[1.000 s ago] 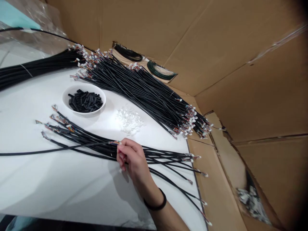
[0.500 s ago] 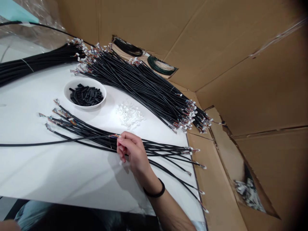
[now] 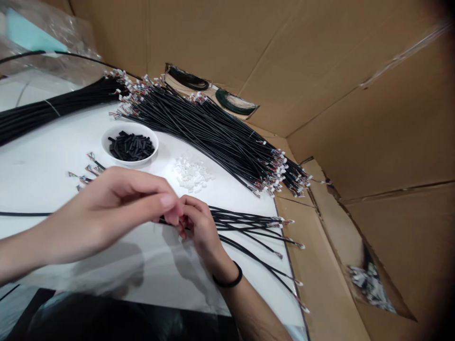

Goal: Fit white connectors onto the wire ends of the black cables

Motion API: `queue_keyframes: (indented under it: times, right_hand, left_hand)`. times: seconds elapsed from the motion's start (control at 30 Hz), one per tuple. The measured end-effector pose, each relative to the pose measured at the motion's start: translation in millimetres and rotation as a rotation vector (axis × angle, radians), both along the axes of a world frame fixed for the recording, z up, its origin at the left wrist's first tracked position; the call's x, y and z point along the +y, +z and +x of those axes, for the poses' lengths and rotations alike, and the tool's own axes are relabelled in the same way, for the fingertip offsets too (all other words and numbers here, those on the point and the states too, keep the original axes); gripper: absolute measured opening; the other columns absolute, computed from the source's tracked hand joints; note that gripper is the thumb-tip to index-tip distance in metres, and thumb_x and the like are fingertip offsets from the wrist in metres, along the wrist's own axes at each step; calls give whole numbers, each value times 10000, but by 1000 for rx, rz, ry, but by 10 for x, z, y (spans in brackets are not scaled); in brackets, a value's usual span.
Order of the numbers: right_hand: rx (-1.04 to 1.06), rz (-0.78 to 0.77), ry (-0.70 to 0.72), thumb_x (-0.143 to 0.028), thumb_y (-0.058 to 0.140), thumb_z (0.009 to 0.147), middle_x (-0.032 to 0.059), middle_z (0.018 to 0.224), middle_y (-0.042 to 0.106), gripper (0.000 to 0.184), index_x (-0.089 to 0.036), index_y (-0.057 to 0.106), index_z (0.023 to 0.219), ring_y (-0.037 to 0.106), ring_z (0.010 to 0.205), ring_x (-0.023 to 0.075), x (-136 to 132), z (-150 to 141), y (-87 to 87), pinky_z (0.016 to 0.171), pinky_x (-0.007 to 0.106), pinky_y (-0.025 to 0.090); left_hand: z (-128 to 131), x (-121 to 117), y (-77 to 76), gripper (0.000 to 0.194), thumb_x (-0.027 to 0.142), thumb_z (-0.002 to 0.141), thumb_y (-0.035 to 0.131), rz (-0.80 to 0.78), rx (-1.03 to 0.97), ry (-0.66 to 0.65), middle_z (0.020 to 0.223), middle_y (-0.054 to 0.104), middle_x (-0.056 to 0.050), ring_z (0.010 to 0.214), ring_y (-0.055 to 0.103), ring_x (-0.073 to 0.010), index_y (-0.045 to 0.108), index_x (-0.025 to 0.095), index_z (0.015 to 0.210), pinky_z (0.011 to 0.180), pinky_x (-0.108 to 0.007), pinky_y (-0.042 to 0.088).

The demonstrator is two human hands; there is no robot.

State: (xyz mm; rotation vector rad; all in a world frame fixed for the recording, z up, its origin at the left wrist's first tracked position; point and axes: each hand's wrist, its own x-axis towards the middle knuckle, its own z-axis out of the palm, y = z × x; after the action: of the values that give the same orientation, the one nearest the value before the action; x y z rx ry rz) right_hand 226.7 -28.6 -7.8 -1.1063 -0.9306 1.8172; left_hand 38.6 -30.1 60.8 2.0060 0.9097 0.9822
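Note:
My right hand (image 3: 199, 227) rests on the white table (image 3: 46, 166), fingers curled in a pinch on the end of a black cable (image 3: 21, 214) that runs off to the left. My left hand (image 3: 117, 208) reaches in from the left, its thumb and fingers pinched together against my right fingertips at the same cable end. Under both hands lies a small fan of black cables with coloured wire ends (image 3: 256, 227). What exactly sits between the fingertips is hidden.
A white bowl (image 3: 130, 156) of short black tube pieces stands behind the hands. A heap of small white connectors (image 3: 192, 174) lies to its right. A large bundle of black cables (image 3: 213, 132) stretches across the back. Cardboard walls (image 3: 355, 118) enclose the right and rear.
My left hand has come in from the left and met my right hand at the cable end. The right hand has stayed where it was.

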Motion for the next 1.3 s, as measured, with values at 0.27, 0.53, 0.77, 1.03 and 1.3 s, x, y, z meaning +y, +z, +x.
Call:
queue_keyframes:
  times: [0.27, 0.53, 0.77, 1.03, 1.3]
  right_hand:
    - [3, 1, -10, -286, 609, 736, -90, 449, 346, 227, -191, 502, 560, 358, 354, 63, 27, 4, -7, 321, 178, 255]
    - [21, -53, -19, -305, 620, 742, -80, 472, 377, 218, -172, 545, 587, 379, 368, 58, 27, 0, -32, 314, 164, 213]
    - [34, -66, -30, -308, 629, 750, -81, 485, 368, 234, -165, 540, 588, 371, 369, 51, 33, 3, -23, 320, 159, 212]
    - [77, -100, -2, -349, 646, 760, -77, 493, 374, 255, -169, 547, 608, 366, 384, 55, 42, 19, -19, 319, 158, 224]
    - [102, -110, 56, -401, 678, 759, -72, 515, 396, 287, -170, 557, 640, 375, 399, 55, 45, 31, -22, 337, 159, 241]
  left_hand:
    - [234, 152, -426, 122, 99, 889, 555, 655, 139, -62, 669, 606, -26, 564, 522, -135, 609, 144, 790, 516, -256, 386]
    - [102, -6, -743, 137, 79, 899, 543, 437, 123, -26, 835, 665, -64, 724, 608, -153, 577, 165, 1001, 626, -244, 476]
    - [36, -2, -744, 184, 67, 896, 570, 430, 94, -30, 875, 674, -75, 767, 636, -153, 581, 157, 1056, 645, -237, 509]
    - [-6, 30, -712, 285, 7, 890, 594, 329, 34, 97, 1034, 626, -80, 951, 620, -133, 605, 141, 1142, 851, -207, 514]
    - [-3, 93, -676, 193, 84, 922, 586, 28, -20, 99, 974, 683, -27, 886, 649, -114, 674, 198, 1051, 805, -181, 509]
